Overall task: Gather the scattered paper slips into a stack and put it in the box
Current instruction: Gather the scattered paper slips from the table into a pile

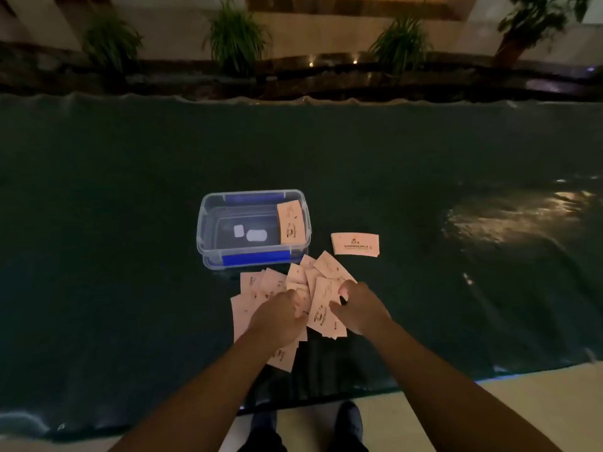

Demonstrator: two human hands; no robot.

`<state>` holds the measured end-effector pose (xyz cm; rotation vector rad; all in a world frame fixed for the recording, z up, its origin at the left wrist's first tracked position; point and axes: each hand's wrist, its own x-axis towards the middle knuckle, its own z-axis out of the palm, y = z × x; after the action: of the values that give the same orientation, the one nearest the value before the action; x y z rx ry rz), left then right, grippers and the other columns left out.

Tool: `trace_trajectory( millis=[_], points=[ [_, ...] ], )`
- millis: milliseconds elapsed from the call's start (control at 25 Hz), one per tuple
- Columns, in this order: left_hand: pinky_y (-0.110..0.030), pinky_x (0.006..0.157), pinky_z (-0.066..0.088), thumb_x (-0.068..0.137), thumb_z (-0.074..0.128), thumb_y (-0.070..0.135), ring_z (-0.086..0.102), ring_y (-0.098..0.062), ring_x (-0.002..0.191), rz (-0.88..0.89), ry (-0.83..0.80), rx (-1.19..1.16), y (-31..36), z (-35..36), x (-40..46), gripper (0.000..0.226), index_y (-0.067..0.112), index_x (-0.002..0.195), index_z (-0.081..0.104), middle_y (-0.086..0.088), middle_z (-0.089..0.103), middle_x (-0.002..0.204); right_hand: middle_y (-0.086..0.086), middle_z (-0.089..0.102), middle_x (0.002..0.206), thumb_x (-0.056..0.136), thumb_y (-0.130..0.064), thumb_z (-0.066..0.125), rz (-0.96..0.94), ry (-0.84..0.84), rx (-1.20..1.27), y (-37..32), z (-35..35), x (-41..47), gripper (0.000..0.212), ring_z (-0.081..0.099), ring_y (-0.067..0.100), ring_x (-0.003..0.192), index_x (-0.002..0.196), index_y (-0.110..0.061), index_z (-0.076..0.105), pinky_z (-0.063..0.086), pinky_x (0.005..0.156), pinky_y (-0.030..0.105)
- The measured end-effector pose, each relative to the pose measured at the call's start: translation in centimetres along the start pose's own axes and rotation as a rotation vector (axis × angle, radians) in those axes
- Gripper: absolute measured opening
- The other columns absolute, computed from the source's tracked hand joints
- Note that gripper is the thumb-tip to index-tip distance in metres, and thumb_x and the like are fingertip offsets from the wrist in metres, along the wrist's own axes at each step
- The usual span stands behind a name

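Several pale paper slips [295, 282] lie in a loose overlapping pile on the dark table cover, just in front of a clear plastic box [208, 223] with blue latches. One slip [290, 225] leans inside the box against its right wall. Another slip [355, 244] lies alone to the right of the box. My left hand [277, 316] rests on the left part of the pile with its fingers curled onto slips. My right hand [357, 308] pinches the right edge of a printed slip [323, 313]. Parts of the pile are hidden under both hands.
The dark cover [130, 223] spreads wide on both sides of the box, with a bright reflection at the right. Its front edge runs near my feet [349, 419]. Potted plants [235, 37] stand behind the table's far edge.
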<state>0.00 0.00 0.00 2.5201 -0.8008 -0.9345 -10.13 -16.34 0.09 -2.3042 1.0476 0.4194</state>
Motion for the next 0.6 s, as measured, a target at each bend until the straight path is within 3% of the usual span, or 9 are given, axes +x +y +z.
trace_trajectory(
  millis=[200, 320, 480, 600],
  points=[
    [-0.022, 0.066, 0.047, 0.091, 0.069, 0.041, 0.065, -0.010, 0.088, -0.070, -0.016, -0.158, 1.0, 2.0, 0.7, 0.031, 0.030, 0.117, 0.055, 0.009, 0.062, 0.112, 0.006, 0.046, 0.146, 0.095, -0.035, 0.070, -0.001, 0.033, -0.037, 0.5, -0.5, 2.5, 0.049, 0.048, 0.023, 0.132, 0.141, -0.022, 0.058, 0.056, 0.097, 0.040],
    [-0.021, 0.064, 0.050, 0.092, 0.069, 0.039, 0.067, -0.010, 0.088, -0.091, 0.005, -0.235, 1.5, 2.6, 0.9, 0.024, 0.038, 0.104, 0.049, 0.009, 0.065, 0.111, 0.007, 0.041, 0.158, 0.095, -0.032, 0.072, 0.018, -0.001, 0.030, 0.7, -0.2, 3.6, 0.060, 0.041, 0.027, 0.144, 0.149, -0.021, 0.051, 0.051, 0.109, 0.047],
    [-0.016, 0.062, 0.039, 0.093, 0.069, 0.036, 0.057, -0.005, 0.093, -0.088, -0.008, -0.338, 1.8, 3.4, 1.6, 0.037, 0.027, 0.125, 0.053, 0.008, 0.065, 0.119, 0.005, 0.052, 0.145, 0.091, -0.039, 0.077, 0.080, 0.039, 0.136, 1.2, 0.6, 4.1, 0.065, 0.052, 0.026, 0.132, 0.147, -0.023, 0.049, 0.057, 0.100, 0.046],
    [-0.017, 0.064, 0.044, 0.092, 0.071, 0.032, 0.064, -0.008, 0.100, -0.119, -0.055, -0.447, 2.3, 3.8, 2.0, 0.050, 0.024, 0.136, 0.049, 0.010, 0.064, 0.120, 0.005, 0.056, 0.140, 0.088, -0.043, 0.079, 0.143, 0.070, 0.213, 2.3, 1.5, 3.5, 0.066, 0.055, 0.026, 0.127, 0.144, -0.023, 0.051, 0.059, 0.096, 0.049]
  ],
)
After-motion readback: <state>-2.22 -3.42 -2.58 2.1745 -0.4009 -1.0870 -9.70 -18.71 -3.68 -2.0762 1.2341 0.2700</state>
